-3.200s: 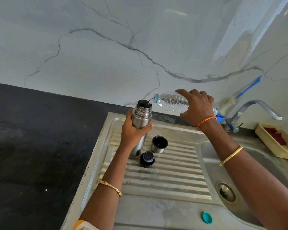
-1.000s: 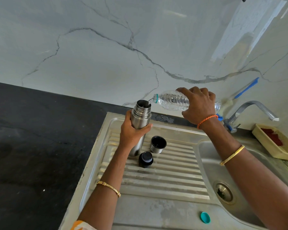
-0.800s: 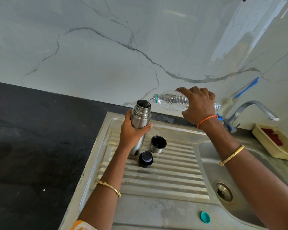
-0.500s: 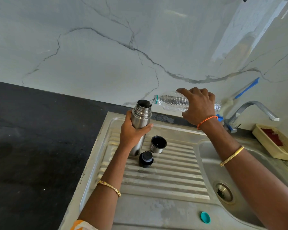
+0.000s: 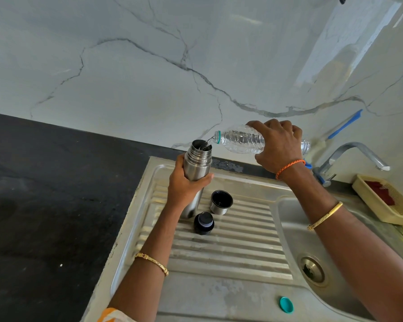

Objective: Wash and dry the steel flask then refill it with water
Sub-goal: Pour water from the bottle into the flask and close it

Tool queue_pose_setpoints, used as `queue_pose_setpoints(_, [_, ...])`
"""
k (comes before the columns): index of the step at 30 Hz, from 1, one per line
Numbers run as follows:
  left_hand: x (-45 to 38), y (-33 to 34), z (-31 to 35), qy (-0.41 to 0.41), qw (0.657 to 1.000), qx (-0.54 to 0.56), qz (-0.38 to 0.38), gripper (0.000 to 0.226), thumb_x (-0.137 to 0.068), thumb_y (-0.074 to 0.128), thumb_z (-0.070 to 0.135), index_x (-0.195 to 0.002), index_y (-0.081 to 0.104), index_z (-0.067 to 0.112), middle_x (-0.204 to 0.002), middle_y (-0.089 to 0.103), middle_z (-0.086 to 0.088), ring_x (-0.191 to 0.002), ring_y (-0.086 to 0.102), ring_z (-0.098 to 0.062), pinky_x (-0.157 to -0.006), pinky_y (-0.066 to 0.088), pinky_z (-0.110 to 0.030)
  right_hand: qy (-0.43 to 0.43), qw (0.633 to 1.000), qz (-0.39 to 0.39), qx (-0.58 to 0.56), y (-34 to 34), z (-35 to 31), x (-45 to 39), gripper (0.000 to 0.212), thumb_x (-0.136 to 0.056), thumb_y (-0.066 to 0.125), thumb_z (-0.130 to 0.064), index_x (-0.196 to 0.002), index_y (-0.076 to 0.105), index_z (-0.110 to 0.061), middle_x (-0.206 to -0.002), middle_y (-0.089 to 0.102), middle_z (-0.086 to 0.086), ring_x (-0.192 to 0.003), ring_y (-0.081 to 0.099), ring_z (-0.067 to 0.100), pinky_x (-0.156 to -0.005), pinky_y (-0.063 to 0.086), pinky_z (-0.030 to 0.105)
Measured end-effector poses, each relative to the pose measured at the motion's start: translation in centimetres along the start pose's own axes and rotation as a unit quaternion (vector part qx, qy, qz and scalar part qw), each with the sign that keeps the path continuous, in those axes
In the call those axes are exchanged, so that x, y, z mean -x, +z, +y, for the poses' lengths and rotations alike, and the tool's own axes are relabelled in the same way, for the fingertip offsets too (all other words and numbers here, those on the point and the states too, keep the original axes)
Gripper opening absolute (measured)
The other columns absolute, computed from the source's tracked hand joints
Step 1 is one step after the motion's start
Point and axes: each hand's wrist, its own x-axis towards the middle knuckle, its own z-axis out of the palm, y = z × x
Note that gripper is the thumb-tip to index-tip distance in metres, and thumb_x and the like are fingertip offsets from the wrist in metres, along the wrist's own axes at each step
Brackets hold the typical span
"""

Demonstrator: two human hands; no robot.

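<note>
Black desk (image 5: pixel 44 194) on the left, steel drainboard (image 5: pixel 230 256) and sink basin (image 5: pixel 296 231) to the right. Left arm reaches forward, left hand (image 5: pixel 184 184) with fingers wrapped around the steel flask (image 5: pixel 197 166), upright, base on the drainboard ribs. Right arm comes in from the right, right hand (image 5: pixel 277 145) gripping the plastic bottle (image 5: pixel 240 141) from above, tipped near horizontal, neck at the flask mouth, water running in. Steel cup (image 5: pixel 221 202) and black stopper (image 5: pixel 204 223) stand just beside the flask. Teal bottle cap (image 5: pixel 286 304) lies near the front edge.
</note>
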Motion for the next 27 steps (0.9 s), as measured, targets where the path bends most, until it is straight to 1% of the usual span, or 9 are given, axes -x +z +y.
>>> queue_pose_setpoints(7, [0.04,-0.01,-0.06,-0.001,1.000,0.000,0.000,0.064,-0.068,0.087,0.018,-0.118,0.048,0.030,-0.101,0.066,0.012,-0.085,0.065,-0.001,-0.072,0.056,-0.022,-0.003,1.000,-0.008,0.010,0.13,-0.14,0.16,0.071,-0.077,0.065,-0.010,-0.139,0.041,-0.035,-0.128,0.051,0.007,-0.122,0.039,0.032,-0.107,0.023,0.047])
queue_pose_setpoints(12, [0.03,0.00,-0.10,-0.001,1.000,0.001,-0.001,0.065,-0.068,0.087,0.019,-0.119,0.049,0.028,-0.102,0.066,0.012,-0.085,0.066,-0.002,-0.072,0.056,-0.021,-0.003,1.000,-0.008,0.010,0.12,-0.12,0.20,0.071,-0.077,0.065,-0.009,-0.139,0.041,-0.035,-0.128,0.051,0.007,-0.123,0.040,0.031,-0.107,0.022,0.046])
queue_pose_setpoints(16, [-0.01,0.02,-0.20,-0.003,1.000,0.000,-0.001,0.064,-0.067,0.087,0.020,-0.119,0.049,0.028,-0.102,0.066,0.011,-0.085,0.066,-0.003,-0.073,0.057,-0.024,-0.003,1.000,0.000,0.008,0.05,-0.09,0.13,0.072,-0.075,0.065,-0.008,-0.138,0.042,-0.035,-0.126,0.052,0.007,-0.121,0.041,0.032,-0.106,0.022,0.046])
queue_pose_setpoints(19, [0.04,-0.02,-0.19,-0.004,1.000,-0.003,-0.002,0.064,-0.068,0.087,0.021,-0.118,0.048,0.030,-0.101,0.066,0.012,-0.085,0.066,-0.002,-0.072,0.057,-0.023,-0.003,1.000,0.001,0.006,-0.06,-0.16,0.03,0.072,-0.075,0.065,-0.007,-0.137,0.043,-0.035,-0.126,0.052,0.007,-0.120,0.041,0.032,-0.106,0.022,0.045])
queue_pose_setpoints(27, [0.05,-0.02,-0.23,-0.006,1.000,0.001,0.001,0.065,-0.068,0.087,0.020,-0.119,0.049,0.028,-0.101,0.066,0.012,-0.084,0.066,-0.002,-0.071,0.056,-0.021,-0.004,1.000,0.004,0.009,-0.14,-0.22,0.10,0.072,-0.075,0.066,-0.008,-0.137,0.043,-0.035,-0.127,0.050,0.008,-0.120,0.041,0.032,-0.106,0.023,0.046])
